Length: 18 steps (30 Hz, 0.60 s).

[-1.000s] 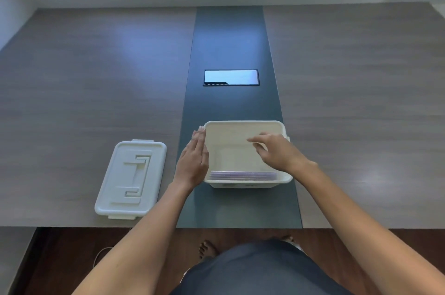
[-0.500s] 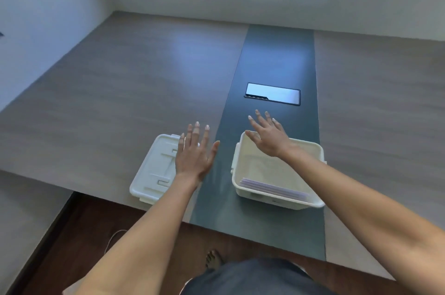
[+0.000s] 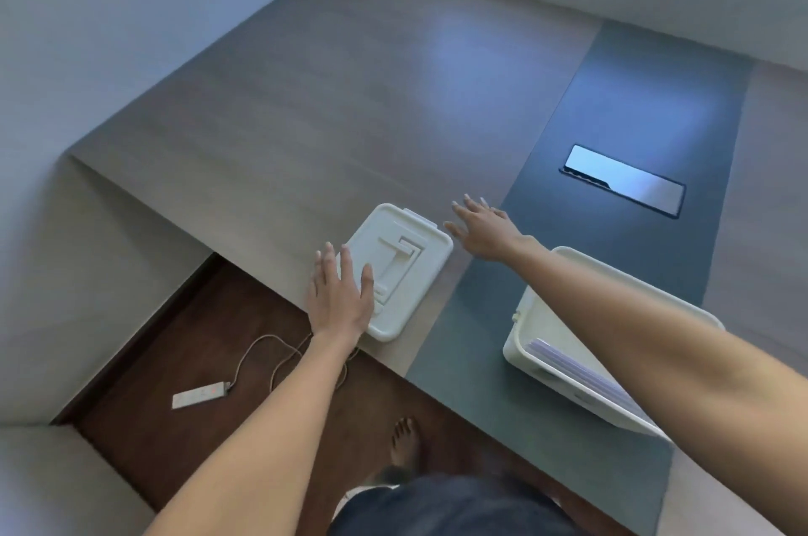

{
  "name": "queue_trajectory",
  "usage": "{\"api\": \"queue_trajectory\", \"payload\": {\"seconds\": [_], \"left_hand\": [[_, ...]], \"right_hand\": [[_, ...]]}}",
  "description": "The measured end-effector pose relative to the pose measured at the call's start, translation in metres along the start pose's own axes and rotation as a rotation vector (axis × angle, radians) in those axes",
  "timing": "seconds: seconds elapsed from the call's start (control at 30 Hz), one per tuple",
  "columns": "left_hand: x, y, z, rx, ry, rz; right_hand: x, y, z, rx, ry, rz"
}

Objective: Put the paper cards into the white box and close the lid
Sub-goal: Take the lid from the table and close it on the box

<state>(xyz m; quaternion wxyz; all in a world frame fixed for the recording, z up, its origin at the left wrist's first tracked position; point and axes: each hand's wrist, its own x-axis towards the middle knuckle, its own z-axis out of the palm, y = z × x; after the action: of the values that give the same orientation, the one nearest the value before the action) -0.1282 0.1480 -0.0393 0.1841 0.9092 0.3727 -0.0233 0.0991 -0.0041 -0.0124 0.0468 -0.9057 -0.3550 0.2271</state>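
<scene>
The white lid (image 3: 404, 260) lies flat on the wooden table near its front edge. My left hand (image 3: 341, 295) hovers open over the lid's near left corner, fingers spread. My right hand (image 3: 485, 229) is open too, stretched out just beyond the lid's far right corner, its forearm crossing above the white box (image 3: 524, 343). The box stands open on the dark strip at the right. Pale purple paper cards (image 3: 577, 373) lie inside it along the near wall, partly hidden by my arm.
A glossy rectangular panel (image 3: 623, 181) sits flush in the dark strip (image 3: 634, 106) farther back. Below the table edge, a white power strip (image 3: 199, 395) with its cable lies on the brown floor, and a bare foot (image 3: 404, 439) shows beside it.
Both hands left the box and swung left to the lid. The view turned left with them, so the box now sits at the right.
</scene>
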Motion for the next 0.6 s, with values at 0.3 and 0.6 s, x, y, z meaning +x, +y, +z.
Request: {"api": "queue_trajectory", "payload": {"seconds": [0.3, 0.6], "left_hand": [[-0.028, -0.023, 0.035, -0.170, -0.212, -0.203], [-0.030, -0.009, 0.038, -0.495, -0.162, -0.406]], "right_hand": [[0.055, -0.035, 0.036, 0.020, -0.144, -0.007], [0.060, -0.033, 0.060, 0.130, -0.116, 0.056]]}}
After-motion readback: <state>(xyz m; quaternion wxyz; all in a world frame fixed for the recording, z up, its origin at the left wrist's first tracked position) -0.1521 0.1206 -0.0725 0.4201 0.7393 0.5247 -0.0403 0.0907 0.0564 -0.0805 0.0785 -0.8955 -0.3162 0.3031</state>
